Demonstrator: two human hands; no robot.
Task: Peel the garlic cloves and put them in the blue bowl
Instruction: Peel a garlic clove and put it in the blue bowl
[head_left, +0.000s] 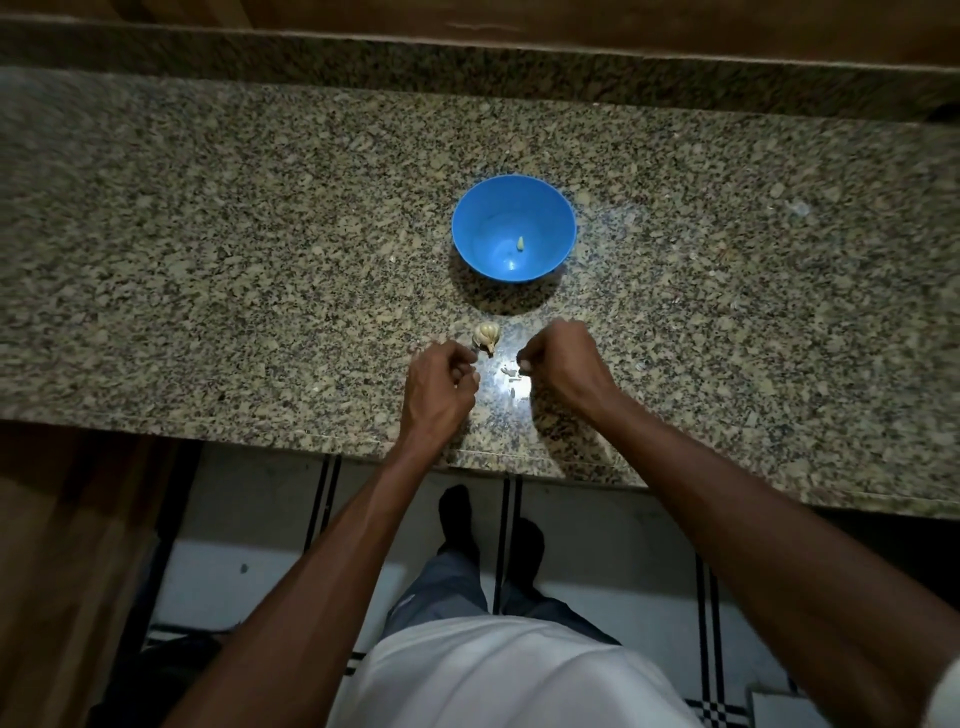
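At the bottom of the frame a white shirt and grey trousers show above a tiled floor. Just below centre, over the speckled granite counter (208, 260), the left hand (440, 385) and right hand (563, 366) both have curled fingers; what either pinches cannot be told. Papery skin flakes (511, 382) lie between them. A knobbly garlic bulb (486, 336) sits just beyond. Farther up, the round blue bowl (467, 228) holds one pale peeled clove (520, 243).
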